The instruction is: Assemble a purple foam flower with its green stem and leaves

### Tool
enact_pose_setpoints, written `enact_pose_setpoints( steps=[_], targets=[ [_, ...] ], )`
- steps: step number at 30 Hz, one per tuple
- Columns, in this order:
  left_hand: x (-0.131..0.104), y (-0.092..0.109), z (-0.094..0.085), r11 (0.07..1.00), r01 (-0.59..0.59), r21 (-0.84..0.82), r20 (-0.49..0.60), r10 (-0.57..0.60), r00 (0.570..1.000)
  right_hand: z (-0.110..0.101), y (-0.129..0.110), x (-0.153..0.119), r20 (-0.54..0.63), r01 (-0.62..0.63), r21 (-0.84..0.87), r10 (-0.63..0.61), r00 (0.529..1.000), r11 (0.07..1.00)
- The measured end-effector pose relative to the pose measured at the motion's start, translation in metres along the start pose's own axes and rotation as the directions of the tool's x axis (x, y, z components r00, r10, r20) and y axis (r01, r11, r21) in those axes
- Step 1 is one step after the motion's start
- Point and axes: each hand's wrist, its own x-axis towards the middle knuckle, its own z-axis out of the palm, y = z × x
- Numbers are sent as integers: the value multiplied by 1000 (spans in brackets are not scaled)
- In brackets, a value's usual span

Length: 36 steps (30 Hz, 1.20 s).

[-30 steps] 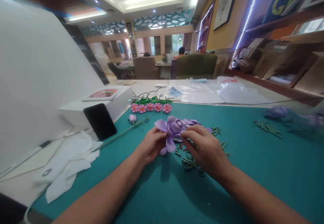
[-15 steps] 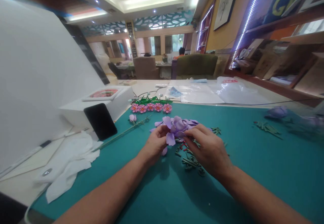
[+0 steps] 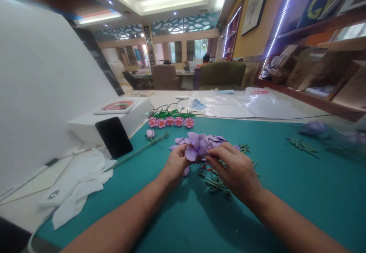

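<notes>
Both my hands are on the purple flower, just above the green mat near its middle. My left hand pinches the flower's left side — thumb and fingers closed on a petal that droops toward me. My right hand comes in from the right, fingertips closed on the flower's base, under the head. I'd say 2 hands are needed bc the petals are soft & floppy: 1 steadies the head, the other works at the base.

Flower faces up and a bit away from me, petals fanned out toward the far edge. Its long axis runs roughly left-right, between my 2 grips. Can't see a stem on it — my right hand hides that part.

Under and just beside my right hand lies a scatter of green bits, w/ a few red ones mixed in; kept close, prob so I can grab them w/o letting go for long. Loose purple petals lie just left of the flower.

Further off: a row of 5 pink flowers at the mat's far edge, a small bud on a stem nearer, a black phone leaning on a white box, white cloth at the left.
</notes>
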Motion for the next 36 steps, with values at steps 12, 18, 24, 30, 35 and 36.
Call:
enact_pose_setpoints(
  steps=[12, 18, 24, 30, 35, 36],
  targets=[
    [0, 0, -7, 998, -53, 35, 74, 51, 996, -11, -2, 8, -2, -44, 133, 45, 999, 990],
    [1, 11, -14, 992, 29, -120, 73, -20, 997, -25, 25, 17, -22, -232, 51, 233, 972, 971],
    [1, 20, -23, 965, 143, -219, 148, -112, 983, -22, 66, 11, 18, -378, -95, 381, 924, 921],
    [-3, 19, -21, 939, 236, -251, 262, -169, 950, -17, 47, 12, 181, -462, 203, 431, 884, 863],
    [-4, 14, -20, 943, 258, -210, 309, -186, 933, -17, 17, 14, 188, -358, 371, 309, 932, 857],
    [-4, 13, -20, 943, 265, -203, 307, -195, 931, -18, 14, 14, 174, -315, 359, 268, 947, 879]
  ],
)
